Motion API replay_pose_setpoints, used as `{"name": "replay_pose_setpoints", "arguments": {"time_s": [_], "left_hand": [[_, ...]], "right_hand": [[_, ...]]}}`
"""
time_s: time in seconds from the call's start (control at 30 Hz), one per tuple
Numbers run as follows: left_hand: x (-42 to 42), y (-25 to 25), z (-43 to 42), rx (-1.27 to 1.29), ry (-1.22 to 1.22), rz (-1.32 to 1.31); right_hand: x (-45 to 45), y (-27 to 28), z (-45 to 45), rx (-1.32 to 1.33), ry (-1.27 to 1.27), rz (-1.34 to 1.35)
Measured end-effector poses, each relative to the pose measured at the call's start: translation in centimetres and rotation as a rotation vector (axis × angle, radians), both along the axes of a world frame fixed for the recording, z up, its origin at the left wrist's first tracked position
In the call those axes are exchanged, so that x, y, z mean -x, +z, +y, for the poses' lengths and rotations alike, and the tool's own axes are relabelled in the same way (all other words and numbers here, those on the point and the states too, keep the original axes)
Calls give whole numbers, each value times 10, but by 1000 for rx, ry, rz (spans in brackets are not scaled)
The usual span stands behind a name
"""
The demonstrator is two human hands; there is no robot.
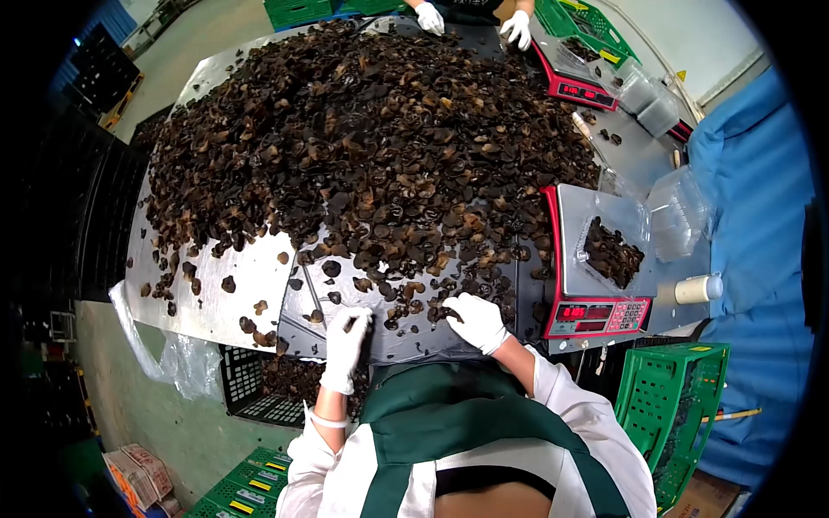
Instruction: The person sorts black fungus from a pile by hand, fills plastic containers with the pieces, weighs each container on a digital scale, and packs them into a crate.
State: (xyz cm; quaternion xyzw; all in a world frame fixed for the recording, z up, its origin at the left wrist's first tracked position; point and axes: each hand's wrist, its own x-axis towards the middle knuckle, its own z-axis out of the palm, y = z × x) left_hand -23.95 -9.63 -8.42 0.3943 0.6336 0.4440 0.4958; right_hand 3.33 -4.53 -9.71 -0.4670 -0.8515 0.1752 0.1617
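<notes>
A broad heap of dark brown wood ear mushrooms (371, 138) covers the metal table (233, 298), with loose pieces scattered along the near edge. My left hand (345, 345), in a white glove, is over the near edge, left of the loose pieces. Its fingers are curled together, with a dark spot between them that I cannot make out. My right hand (477, 323), also gloved in white, reaches in among the loose mushrooms. Its thumb and fingers are bent together at the pieces; what lies between them is partly hidden.
Right of me, a red scale (596, 315) bears a clear plastic tray (643, 281) of mushrooms. Clear containers (678, 216) and a white bottle (698, 289) stand beside it. Across the table are another person's gloved hands (516, 30) and a second scale (580, 90). A black crate (246, 384) sits below.
</notes>
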Motion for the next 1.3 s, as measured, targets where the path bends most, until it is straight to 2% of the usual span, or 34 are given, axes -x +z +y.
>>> {"name": "replay_pose_setpoints", "arguments": {"time_s": [0.07, 0.13, 0.17, 0.2, 0.27, 0.33, 0.47, 0.5, 0.6, 0.63, 0.73, 0.77, 0.8, 0.87, 0.93, 1.0, 1.07, 1.13, 1.17, 1.2, 1.3], "left_hand": [[21, -17, 17, -76, 141, 123], [39, -34, 31, -148, 233, 290], [43, -26, 38, -199, 270, 341], [46, -15, 43, -249, 306, 393], [55, -11, 51, -227, 341, 484], [60, -18, 60, -182, 313, 609], [45, -28, 73, -344, 45, 1015], [41, -33, 74, -287, 11, 1096], [25, -27, 64, -404, -123, 1030], [23, -30, 60, -391, -171, 849], [22, -16, 53, -186, -8, 511], [29, -15, 58, -128, 34, 484], [35, -17, 67, -157, 95, 385], [34, -4, 85, -331, 153, 344], [38, 1, 107, -371, 81, 584], [29, 6, 129, -109, 88, 582], [22, 5, 146, 17, 1, 683], [10, -2, 154, 43, -2, 809], [8, -18, 157, -30, 22, 851], [8, -25, 157, -41, 11, 852], [13, -28, 152, -367, 48, 545]], "right_hand": [[-5, 0, 6, 158, -7, 290], [-9, 17, 6, 951, -171, 792], [-11, 49, 9, 1202, -309, 766], [-17, 43, 9, 1240, -255, 926], [-22, 43, 2, 1298, -264, 1122], [-28, 37, -4, 1339, -257, 1194], [-27, 28, -8, 1335, -203, 1253], [-25, 27, -8, 1332, -184, 1286], [-24, 24, -9, 1347, -145, 1439], [-24, 24, -10, 1370, -147, 1497], [-27, 21, -12, 1406, -89, 1670], [-26, 24, -12, 1402, -91, 1674], [-24, 28, -11, 1398, -48, 1704], [-21, 29, -9, 1390, -2, 1732], [-18, 26, -6, 1397, 4, 1735], [-16, 26, -3, 1393, 33, 1724], [-15, 28, -2, 1402, 22, 1701], [-17, 31, -2, 1393, 40, 1663], [-18, 31, -4, 1380, 23, 1657], [-20, 31, -7, 1364, 5, 1653], [-26, 34, -12, 1344, -7, 1660]]}}
